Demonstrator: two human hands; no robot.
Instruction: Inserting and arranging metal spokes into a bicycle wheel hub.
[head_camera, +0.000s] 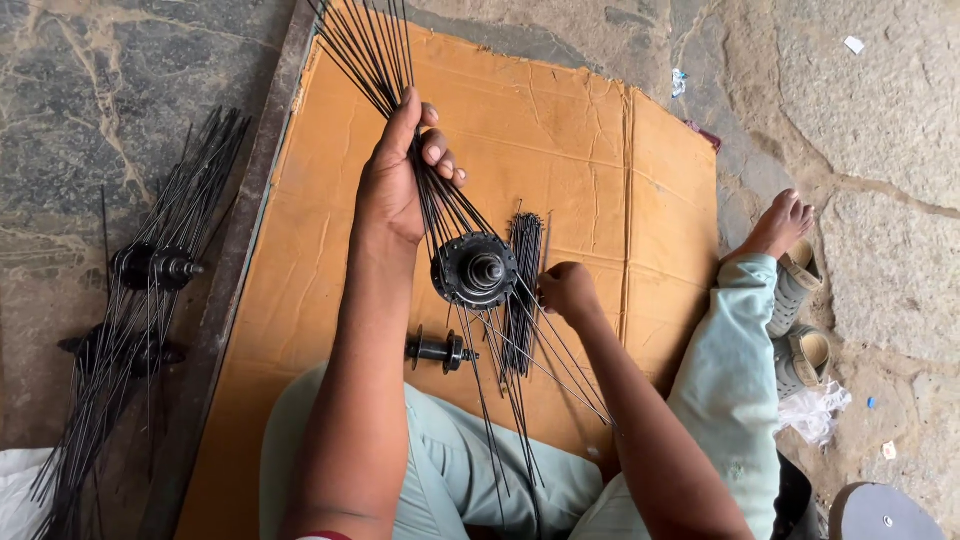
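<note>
While your left hand (395, 180) clenches the gathered spokes (375, 55), keeping them clear of the black hub (475, 270) hanging over the cardboard (590, 130), your right hand (567, 292) pinches a loose spoke beside it.

Black spoked hub (474, 270), held upright

Black spokes (385, 60), black hub (474, 270). Orange-brown cardboard (560, 140). Pale green trousers (725, 380), grey stone floor (880, 120).
</note>
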